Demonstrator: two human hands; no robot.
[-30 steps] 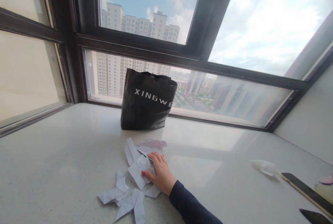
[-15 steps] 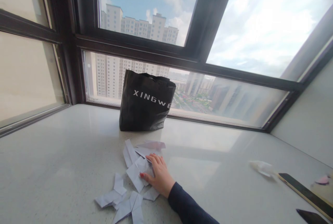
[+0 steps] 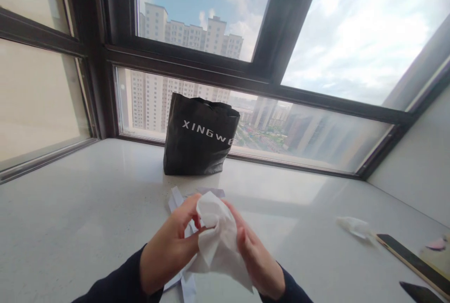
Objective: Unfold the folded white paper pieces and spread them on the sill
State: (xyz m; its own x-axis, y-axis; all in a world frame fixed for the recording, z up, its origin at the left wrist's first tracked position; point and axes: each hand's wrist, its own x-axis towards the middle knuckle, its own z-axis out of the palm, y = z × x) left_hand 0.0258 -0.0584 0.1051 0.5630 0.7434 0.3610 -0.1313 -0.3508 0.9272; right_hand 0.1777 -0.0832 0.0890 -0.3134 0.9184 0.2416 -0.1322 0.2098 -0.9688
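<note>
A crumpled white tissue [image 3: 221,242] is held up between my two hands, above the counter. My left hand [image 3: 170,244] pinches its left side between thumb and fingers. On the other side, my right hand [image 3: 258,258] is closed around the right edge, thumb toward me. Folded white papers [image 3: 176,196] lie on the counter behind and below; the tissue and my hands cover most of them.
A black bag [image 3: 200,141] with white lettering stands upright at the window. The white counter [image 3: 87,214] spreads to both sides. At the right lie a clear-white crumpled wrapper [image 3: 356,227], a long dark flat object [image 3: 415,263] and a dark pointed piece [image 3: 420,292].
My right hand has left the folded papers and come up toward me. My left hand has entered from the lower left, and both hands now hold the white tissue.
</note>
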